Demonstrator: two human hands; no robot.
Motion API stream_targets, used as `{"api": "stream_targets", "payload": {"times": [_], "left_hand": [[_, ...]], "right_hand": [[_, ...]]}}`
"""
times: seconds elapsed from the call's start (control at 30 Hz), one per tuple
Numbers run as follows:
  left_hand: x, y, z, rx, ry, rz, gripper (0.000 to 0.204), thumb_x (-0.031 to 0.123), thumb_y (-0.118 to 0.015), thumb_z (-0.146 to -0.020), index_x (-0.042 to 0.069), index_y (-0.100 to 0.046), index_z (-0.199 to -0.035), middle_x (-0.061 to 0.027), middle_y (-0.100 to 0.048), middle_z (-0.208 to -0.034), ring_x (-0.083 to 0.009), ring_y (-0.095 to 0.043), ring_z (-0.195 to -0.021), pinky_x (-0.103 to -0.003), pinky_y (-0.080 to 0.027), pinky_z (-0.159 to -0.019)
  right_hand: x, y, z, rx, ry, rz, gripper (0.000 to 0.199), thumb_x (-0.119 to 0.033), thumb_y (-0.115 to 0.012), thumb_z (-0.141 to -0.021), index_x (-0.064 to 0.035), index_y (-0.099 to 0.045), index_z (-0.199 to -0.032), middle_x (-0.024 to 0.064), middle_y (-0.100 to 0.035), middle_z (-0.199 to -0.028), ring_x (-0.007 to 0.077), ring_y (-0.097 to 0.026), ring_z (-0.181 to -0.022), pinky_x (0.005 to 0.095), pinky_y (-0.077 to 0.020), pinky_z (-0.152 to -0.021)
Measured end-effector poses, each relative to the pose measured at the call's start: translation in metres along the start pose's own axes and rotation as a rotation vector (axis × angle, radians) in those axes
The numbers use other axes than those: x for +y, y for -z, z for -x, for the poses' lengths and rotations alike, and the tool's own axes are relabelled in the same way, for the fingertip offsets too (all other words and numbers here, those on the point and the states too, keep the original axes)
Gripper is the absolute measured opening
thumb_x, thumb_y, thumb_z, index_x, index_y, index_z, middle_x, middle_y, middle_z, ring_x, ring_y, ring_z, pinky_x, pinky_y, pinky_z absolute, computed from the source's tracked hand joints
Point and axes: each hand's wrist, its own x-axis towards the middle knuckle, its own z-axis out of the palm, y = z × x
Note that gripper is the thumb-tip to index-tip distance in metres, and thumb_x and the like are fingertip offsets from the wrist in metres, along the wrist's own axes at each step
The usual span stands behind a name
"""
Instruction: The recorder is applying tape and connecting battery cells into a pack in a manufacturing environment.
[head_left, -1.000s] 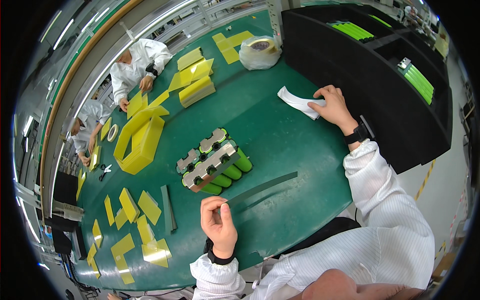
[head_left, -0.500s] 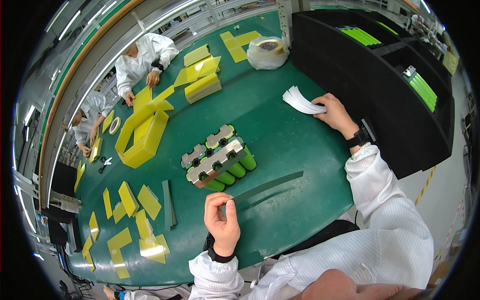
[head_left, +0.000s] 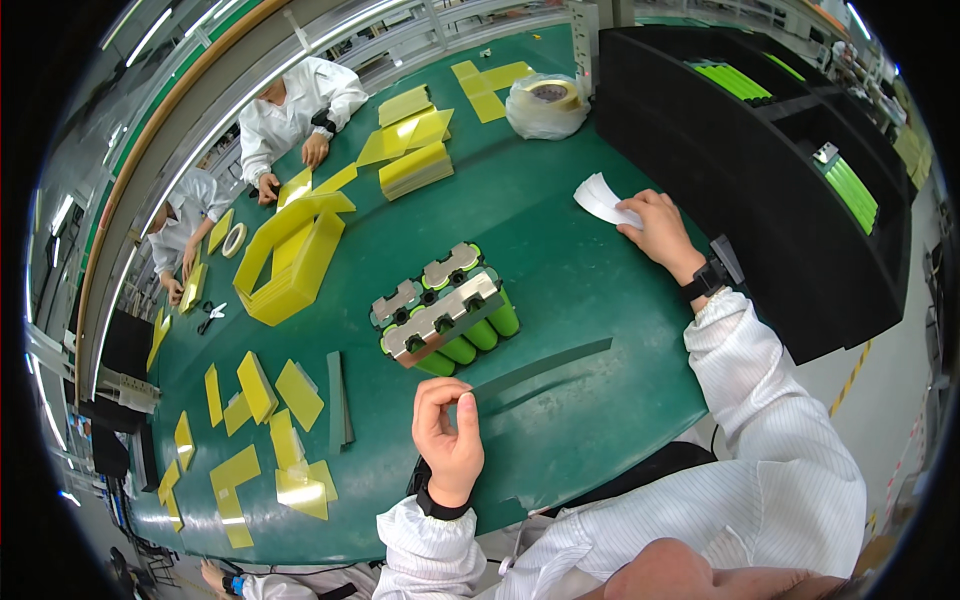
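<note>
My left hand [head_left: 448,440] is closed, pinching one end of a thin dark green strip [head_left: 545,364] between thumb and fingers. The strip stretches out to the right, slightly bowed, over the table near its front edge. Just beyond it stands a battery pack [head_left: 450,312] of green cylindrical cells, with black holders and metal plates on top. Farther right, my right hand [head_left: 662,238] grips one end of several white paper-like strips [head_left: 601,200], which lie bunched on or just above the table.
A black bin rack [head_left: 700,160] with green cells stands at the right. A bagged tape roll [head_left: 548,105], stacked yellow sheets [head_left: 415,172], a yellow box-like frame [head_left: 300,270], scissors [head_left: 210,316] and dark strips [head_left: 336,405] lie about. Two co-workers [head_left: 300,105] handle yellow sheets at far left.
The white strips in my right hand have drawn closer together, less fanned out. My left hand keeps its pinch on the dark green strip. The whole view has shifted slightly.
</note>
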Motion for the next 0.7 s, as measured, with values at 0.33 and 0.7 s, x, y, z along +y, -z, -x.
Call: {"api": "stream_targets", "payload": {"times": [0.33,0.7], "left_hand": [[-0.002,0.013,-0.007,0.092,0.062,0.071,0.003,0.000,-0.057,-0.090,-0.002,-0.055,-0.092,-0.0087,-0.053,-0.096,-0.0136,-0.051,-0.083,-0.024,-0.043,-0.075],[-0.003,0.014,-0.009,0.217,0.069,-0.027,0.006,0.004,-0.052,-0.094,0.001,-0.052,-0.089,-0.0025,-0.050,-0.086,-0.0088,-0.043,-0.072,-0.022,-0.037,-0.065]], "right_hand": [[-0.104,0.029,0.040,-0.109,0.451,-1.019,0.014,-0.012,-0.069,-0.082,-0.0020,-0.064,-0.090,0.0052,-0.057,-0.091,0.0133,-0.054,-0.081,0.0265,-0.0447,-0.071],[-0.122,0.013,0.063,-0.172,0.386,-1.239,0.014,-0.013,-0.070,-0.085,-0.0043,-0.061,-0.092,0.0012,-0.059,-0.087,0.0093,-0.057,-0.076,0.0248,-0.0476,-0.071]]}}
